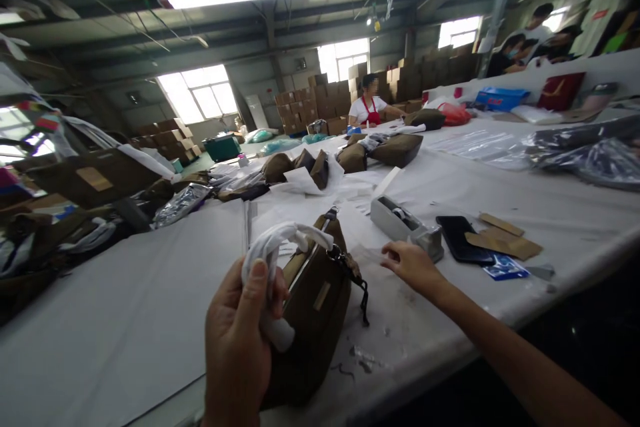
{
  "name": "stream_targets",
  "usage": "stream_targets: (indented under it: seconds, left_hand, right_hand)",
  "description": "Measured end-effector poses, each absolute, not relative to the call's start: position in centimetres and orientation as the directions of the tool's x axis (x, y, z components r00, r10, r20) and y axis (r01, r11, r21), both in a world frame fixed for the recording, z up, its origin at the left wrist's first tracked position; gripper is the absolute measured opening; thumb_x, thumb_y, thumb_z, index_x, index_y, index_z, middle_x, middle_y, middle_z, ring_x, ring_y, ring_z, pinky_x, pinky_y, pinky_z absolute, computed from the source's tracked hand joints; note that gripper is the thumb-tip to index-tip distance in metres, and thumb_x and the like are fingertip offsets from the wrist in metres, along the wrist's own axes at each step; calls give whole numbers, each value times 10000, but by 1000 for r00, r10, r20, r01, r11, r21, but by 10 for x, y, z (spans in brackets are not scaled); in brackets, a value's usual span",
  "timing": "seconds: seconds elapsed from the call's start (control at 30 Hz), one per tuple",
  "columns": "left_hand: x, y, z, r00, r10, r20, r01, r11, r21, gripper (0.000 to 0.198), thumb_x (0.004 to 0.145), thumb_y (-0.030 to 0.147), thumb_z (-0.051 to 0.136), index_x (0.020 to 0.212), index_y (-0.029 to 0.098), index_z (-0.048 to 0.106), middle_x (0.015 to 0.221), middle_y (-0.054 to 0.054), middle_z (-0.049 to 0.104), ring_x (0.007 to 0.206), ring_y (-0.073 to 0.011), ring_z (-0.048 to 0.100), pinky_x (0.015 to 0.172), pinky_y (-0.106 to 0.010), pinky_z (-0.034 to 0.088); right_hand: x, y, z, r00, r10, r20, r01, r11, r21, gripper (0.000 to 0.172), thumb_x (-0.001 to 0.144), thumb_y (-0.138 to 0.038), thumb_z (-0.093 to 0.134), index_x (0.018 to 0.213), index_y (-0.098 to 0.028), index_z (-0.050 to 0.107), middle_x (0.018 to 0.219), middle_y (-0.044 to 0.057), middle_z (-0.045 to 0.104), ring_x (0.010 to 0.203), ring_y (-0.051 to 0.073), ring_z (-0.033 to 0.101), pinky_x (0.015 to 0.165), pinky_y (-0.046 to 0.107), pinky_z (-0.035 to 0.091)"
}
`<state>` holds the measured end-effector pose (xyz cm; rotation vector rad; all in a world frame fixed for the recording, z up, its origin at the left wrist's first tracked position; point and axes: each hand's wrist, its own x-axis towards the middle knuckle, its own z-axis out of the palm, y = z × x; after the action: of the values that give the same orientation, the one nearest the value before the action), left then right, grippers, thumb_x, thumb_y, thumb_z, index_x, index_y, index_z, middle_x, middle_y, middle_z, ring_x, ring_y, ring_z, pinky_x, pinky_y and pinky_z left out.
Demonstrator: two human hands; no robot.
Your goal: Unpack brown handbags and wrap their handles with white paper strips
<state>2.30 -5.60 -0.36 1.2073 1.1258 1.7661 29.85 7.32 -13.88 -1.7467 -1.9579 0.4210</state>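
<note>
Bag: dark olive-brown fabric bag with a small tan front label [311, 327], on the table [585, 217] left of the dispenser and nearer the wearer; tilted.
Landmark: grey block-shaped tape dispenser [414, 232], on the white-covered table.
Handle: looped handle in soft white wrapping [273, 237], raised over the bag, left of the dispenser; one end meets dark metal hardware [336, 253], black cord [365, 307] hanging beside it.
Left hand: [239, 327] thumb and fingers pinching the wrapped handle.
Right hand: [414, 268] just on the near side of the dispenser, fingers curled, thumb near index. Something thin and translucent seems to be at the fingertips; can't tell if it's gripped.
Done: white wrap covers the handle's visible run; hardware attached. My read: wrapping mostly there.
Left: no tape visible on the wrap, so fastening may be outstanding. Far side and handle underside hidden, can't confirm.
Right of dispenser: flat black phone-like rectangle [457, 239], tan cardboard strips [510, 245], blue-and-white packet [505, 269].
Beyond dispenser: more olive-brown fabric bags [403, 149]; co-worker in red apron [371, 112] further back.
</note>
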Motion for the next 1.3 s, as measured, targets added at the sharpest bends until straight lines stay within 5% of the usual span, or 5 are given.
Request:
stream_targets:
  seconds: [0.17,0.33,0.53,0.93,1.3]
  left_hand:
    - [26,-51,-11,-284,895,343,-70,-377,924,296,953,406,607,766,178,595,676,37,547,582,-72,448,612,-178,425]
    - [29,-54,-4,-301,918,258,103,-238,966,333,797,478,767,895,187,639,590,58,516,570,-94,502,541,-172,406]
    - [29,-51,-1,-167,966,198,248,-153,956,507,756,544,771,1084,170,671,627,21,618,507,-122,506,484,-215,411]
    - [31,-53,-1,-118,964,239,252,-204,946,460,695,378,857,1054,175,654,849,7,703,780,-166,643,698,-237,505]
    - [31,-55,-3,-86,976,201,238,-176,955,369,703,343,837,970,165,656,711,27,673,617,-137,611,597,-228,491]
  right_hand:
    - [300,65,-132,-69,987,142,591,155,-792,297,691,-468,780,739,-174,785,708,55,725,643,204,646,657,318,514]
    - [295,39,-115,63,971,229,264,205,-943,592,818,-672,607,1039,-141,749,941,97,716,760,189,628,673,300,534]
    - [267,-15,-89,-3,947,322,-13,322,-947,315,885,-486,676,783,-188,674,698,-19,512,659,118,483,635,236,439]
    - [214,-48,-75,-402,896,188,-107,158,-982,486,904,-608,578,1092,-195,750,964,106,750,880,237,701,783,325,550]
    - [213,-40,-64,-236,954,186,60,206,-977,323,719,-502,802,658,-188,755,662,48,742,642,191,674,611,258,521]
